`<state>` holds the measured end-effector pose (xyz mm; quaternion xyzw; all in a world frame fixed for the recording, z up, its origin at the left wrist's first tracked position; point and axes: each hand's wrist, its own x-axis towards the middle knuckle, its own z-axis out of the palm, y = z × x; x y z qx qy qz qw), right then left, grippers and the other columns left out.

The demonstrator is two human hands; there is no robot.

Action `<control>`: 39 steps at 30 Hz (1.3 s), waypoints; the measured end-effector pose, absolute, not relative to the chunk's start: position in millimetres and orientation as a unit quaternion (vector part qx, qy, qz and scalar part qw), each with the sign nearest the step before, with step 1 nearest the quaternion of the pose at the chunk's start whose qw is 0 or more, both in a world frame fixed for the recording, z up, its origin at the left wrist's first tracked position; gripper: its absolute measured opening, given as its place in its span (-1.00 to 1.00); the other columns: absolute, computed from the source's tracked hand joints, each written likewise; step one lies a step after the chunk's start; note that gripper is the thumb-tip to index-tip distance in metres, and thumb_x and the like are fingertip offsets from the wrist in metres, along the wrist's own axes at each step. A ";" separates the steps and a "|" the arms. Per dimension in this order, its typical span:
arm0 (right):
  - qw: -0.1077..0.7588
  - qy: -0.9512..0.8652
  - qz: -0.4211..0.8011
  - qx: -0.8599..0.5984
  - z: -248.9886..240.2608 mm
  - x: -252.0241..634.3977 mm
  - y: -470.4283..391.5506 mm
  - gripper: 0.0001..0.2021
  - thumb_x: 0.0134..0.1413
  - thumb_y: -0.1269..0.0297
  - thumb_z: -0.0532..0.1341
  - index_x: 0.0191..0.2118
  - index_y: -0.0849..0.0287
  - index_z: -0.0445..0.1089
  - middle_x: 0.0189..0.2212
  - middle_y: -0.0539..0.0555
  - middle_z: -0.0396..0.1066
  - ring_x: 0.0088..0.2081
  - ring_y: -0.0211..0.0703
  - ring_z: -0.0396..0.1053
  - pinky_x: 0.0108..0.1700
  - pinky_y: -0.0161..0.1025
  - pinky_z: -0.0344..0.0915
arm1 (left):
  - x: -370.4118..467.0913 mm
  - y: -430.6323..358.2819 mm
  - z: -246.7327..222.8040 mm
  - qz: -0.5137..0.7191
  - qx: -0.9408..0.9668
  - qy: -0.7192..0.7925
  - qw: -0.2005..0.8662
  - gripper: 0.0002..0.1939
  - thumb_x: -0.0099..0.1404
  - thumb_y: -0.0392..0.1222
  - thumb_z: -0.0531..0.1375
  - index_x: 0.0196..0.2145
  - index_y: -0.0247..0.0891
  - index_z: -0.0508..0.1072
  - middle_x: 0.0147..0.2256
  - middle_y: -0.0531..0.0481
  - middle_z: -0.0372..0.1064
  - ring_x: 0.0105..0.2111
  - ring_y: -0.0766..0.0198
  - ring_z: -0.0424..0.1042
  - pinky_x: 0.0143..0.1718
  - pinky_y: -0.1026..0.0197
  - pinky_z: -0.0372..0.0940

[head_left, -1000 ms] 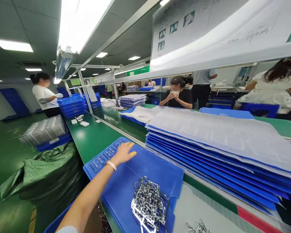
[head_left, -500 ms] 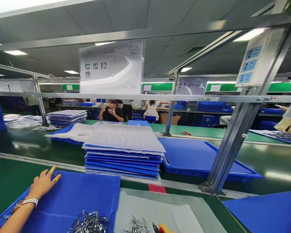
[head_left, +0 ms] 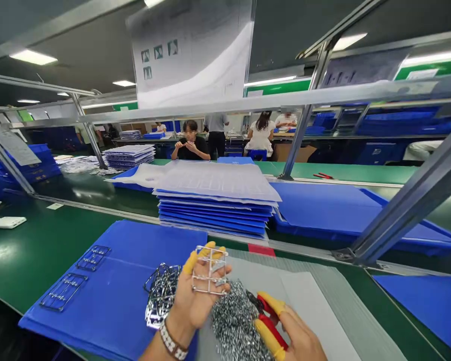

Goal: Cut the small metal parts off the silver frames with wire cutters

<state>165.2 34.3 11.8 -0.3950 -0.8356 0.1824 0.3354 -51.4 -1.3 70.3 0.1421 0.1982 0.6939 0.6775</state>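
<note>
A silver rectangular part frame lies across the palm of my left hand, whose fingertips wear yellow covers and curl around its edge. My right hand, also with yellow finger covers, grips red-handled cutters; their dark jaws are beside a pile of small silver pieces. Left of my left hand, a heap of silver frames rests on a blue sheet. Two separate frames, an upper one and a lower one, lie flat on that sheet's left side.
A stack of blue and white sheets stands behind the hands. A slanted metal post rises at the right, near a blue tray. White paper lies right of the cutters. People sit and stand in the background.
My left hand has moved right from the blue sheet's far left edge and now holds a silver frame. My right hand, with the cutters, has come further into view. The view has shifted.
</note>
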 end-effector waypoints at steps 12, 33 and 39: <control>0.217 -0.878 0.019 -0.427 27.6 159.8 31.4 -0.69 0.00 0.31 0.23 -0.08 0.13 0.36 -0.34 0.09 0.40 -0.29 -0.07 0.31 -0.28 -0.16 0.15 | 7.1 36.6 6.8 0.603 0.094 0.273 0.744 -0.63 0.27 -0.02 0.10 -0.06 -0.27 0.41 -0.10 -0.10 0.41 -0.36 0.27 0.43 -0.26 0.20 0.29; 0.186 -0.890 -0.028 -0.415 28.5 142.7 43.9 -0.79 -0.04 0.29 0.28 -0.22 0.16 0.37 -0.40 0.04 0.40 -0.32 -0.10 0.28 -0.30 -0.17 0.00 | 3.0 41.4 -13.8 0.603 0.099 0.351 0.709 -0.58 0.24 0.01 0.14 -0.05 -0.31 0.44 -0.05 -0.16 0.40 -0.28 0.24 0.41 -0.41 0.30 0.22; 0.168 -0.894 -0.047 -0.414 31.0 142.1 42.7 -0.79 -0.02 0.27 0.27 -0.22 0.16 0.36 -0.40 0.06 0.41 -0.31 -0.09 0.27 -0.30 -0.16 0.00 | 2.3 39.0 -18.2 0.601 0.103 0.365 0.703 -0.58 0.23 -0.01 0.16 -0.04 -0.30 0.44 -0.06 -0.14 0.41 -0.26 0.24 0.41 -0.43 0.32 0.20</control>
